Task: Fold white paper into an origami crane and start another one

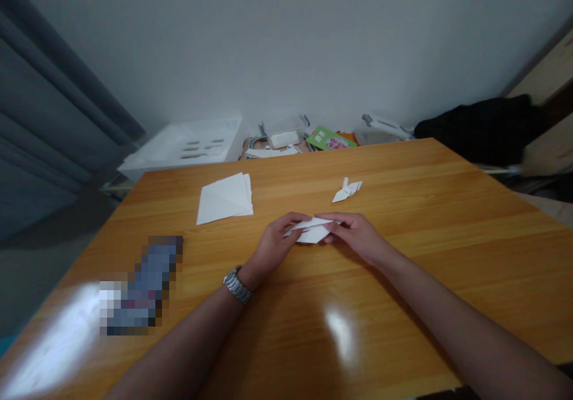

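Between my two hands is a folded piece of white paper (314,233), with several layers showing. My left hand (278,239), with a metal watch (239,285) on its wrist, is closed on the paper's left end. On the right end, my right hand (356,233) pinches the paper between thumb and fingers. Some fingertips are hidden behind the paper. Just beyond my right hand stands a small white origami bird (347,190) on the table. Farther left lies a short stack of white paper sheets (225,198).
The wooden table (286,328) reaches toward the wall. A blurred-out dark flat object (145,286) lies at the left. Past the far edge are a white foam tray (197,140), a green booklet (329,139) and assorted clutter. Black cloth (483,128) sits at the right.
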`<state>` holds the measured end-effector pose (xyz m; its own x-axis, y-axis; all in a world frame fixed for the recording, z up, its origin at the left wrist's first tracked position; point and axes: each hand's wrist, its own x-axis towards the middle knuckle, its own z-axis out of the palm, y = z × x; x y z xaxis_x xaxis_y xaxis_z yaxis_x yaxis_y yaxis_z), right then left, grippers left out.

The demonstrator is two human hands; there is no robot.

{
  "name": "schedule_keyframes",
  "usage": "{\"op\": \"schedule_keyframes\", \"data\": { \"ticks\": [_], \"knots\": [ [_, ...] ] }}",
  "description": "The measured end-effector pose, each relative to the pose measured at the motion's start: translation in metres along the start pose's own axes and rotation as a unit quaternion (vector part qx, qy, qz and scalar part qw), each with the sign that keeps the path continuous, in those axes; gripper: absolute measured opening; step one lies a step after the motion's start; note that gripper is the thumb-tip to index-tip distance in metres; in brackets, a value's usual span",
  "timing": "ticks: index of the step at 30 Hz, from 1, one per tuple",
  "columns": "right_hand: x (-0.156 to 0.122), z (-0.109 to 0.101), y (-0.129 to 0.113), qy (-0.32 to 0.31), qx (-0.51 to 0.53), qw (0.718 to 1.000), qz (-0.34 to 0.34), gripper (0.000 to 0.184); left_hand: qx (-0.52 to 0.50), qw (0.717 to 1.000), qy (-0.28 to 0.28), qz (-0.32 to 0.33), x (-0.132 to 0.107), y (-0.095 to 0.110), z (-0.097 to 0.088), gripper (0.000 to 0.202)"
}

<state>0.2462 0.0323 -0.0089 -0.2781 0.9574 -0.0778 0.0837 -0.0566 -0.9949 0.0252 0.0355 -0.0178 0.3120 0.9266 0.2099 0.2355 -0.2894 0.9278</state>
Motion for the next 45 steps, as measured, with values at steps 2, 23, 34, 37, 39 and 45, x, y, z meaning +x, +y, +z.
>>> {"op": "schedule_keyframes", "data": {
  "ticks": [2, 23, 34, 37, 39, 45],
  "knots": [
    [0.000, 0.000, 0.000, 0.003, 0.008, 1.000, 0.000, 0.040, -0.014, 1.000, -0.001, -0.002, -0.001, 0.001, 0.000, 0.021],
    [0.000, 0.003, 0.003, -0.005, 0.022, 0.999, -0.032, 0.043, 0.041, 0.998, 0.030, 0.032, 0.000, 0.002, 0.003, 0.007],
    [0.000, 0.005, 0.004, 0.045, -0.008, 0.998, -0.041, 0.032, -0.085, 0.996, 0.015, -0.027, -0.001, 0.004, 0.009, 0.038],
    [-0.001, 0.005, 0.001, 0.027, -0.054, 0.996, -0.060, 0.028, -0.063, 0.997, -0.011, -0.034, -0.002, 0.007, 0.009, 0.026],
    [-0.001, 0.004, 0.000, 0.015, -0.064, 0.995, -0.074, 0.026, -0.027, 0.999, -0.016, -0.029, -0.002, 0.007, 0.008, 0.026],
    [-0.001, 0.007, 0.003, 0.045, -0.007, 0.997, -0.054, 0.032, -0.014, 1.000, -0.003, -0.027, -0.001, 0.002, 0.008, 0.026]
  ]
}}
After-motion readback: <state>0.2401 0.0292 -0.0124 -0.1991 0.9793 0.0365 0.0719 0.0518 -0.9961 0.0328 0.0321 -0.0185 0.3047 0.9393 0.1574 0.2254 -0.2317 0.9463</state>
